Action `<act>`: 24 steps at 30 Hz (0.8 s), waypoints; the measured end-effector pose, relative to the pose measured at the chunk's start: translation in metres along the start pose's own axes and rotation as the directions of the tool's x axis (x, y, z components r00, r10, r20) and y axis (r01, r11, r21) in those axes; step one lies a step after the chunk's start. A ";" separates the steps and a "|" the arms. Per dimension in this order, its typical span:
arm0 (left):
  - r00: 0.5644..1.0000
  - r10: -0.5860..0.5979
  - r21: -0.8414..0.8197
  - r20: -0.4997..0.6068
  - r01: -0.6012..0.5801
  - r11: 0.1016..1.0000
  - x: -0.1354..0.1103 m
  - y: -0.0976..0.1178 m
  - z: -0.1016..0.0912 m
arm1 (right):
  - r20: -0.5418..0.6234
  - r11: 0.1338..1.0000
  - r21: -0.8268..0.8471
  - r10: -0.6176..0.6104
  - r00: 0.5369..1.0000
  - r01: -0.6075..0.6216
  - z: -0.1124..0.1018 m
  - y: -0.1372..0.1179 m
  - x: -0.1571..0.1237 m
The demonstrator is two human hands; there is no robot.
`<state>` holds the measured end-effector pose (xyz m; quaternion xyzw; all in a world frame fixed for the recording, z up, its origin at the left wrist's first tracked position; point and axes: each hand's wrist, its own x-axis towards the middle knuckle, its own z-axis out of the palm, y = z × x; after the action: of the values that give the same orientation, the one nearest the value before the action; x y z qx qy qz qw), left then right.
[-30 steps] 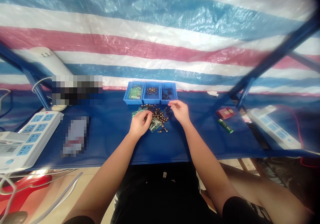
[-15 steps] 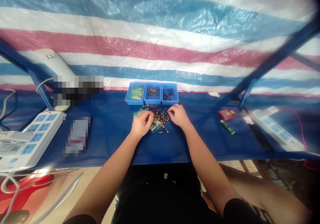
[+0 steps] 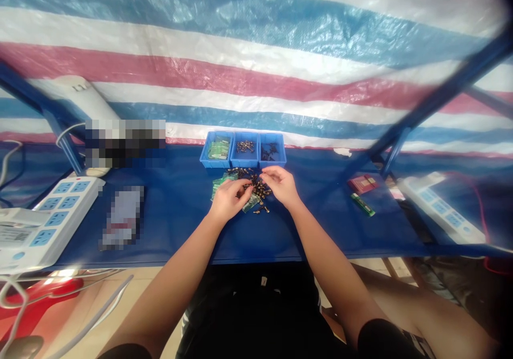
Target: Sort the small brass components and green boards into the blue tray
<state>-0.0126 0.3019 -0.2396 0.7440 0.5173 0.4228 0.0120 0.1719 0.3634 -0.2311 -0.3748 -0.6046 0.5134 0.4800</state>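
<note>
A pile of small brass-and-black metal pieces [image 3: 264, 192] lies on the blue table, mixed with flat green pieces [image 3: 218, 182]. Over the pile's left side, my left hand [image 3: 229, 200] is closed, thumb and fingertips together; whatever is between them is too small to name. My right hand [image 3: 282, 184] hovers at the upper right of the pile with its fingertips pinched, their contents unclear. Just behind stand three blue bins. Green pieces are in the left bin [image 3: 215, 164], brass-coloured pieces in the middle bin [image 3: 245, 163], and dark pieces in the right bin [image 3: 273, 164].
On the left are a white power strip [image 3: 80, 204] and a blurred-out flat object [image 3: 123, 215]. A red box [image 3: 363, 183] and a green packet [image 3: 363, 204] lie at the right, before another power strip [image 3: 443, 209]. Blue frame posts rise at both sides; a striped sheet hangs behind.
My right hand has moved left and slightly up, across the edge of the pile. The left hand has shifted a little to the right, bringing the fingertips of both hands closer together.
</note>
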 end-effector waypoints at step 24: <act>0.997 -0.079 0.034 0.002 0.079 0.996 -0.003 -0.005 0.002 | 0.133 0.994 0.070 0.077 0.988 -0.087 0.010 0.002 -0.007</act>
<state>-0.0151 0.3027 -0.2448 0.7239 0.5533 0.4118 0.0169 0.1634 0.3547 -0.2344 -0.3465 -0.5988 0.5788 0.4317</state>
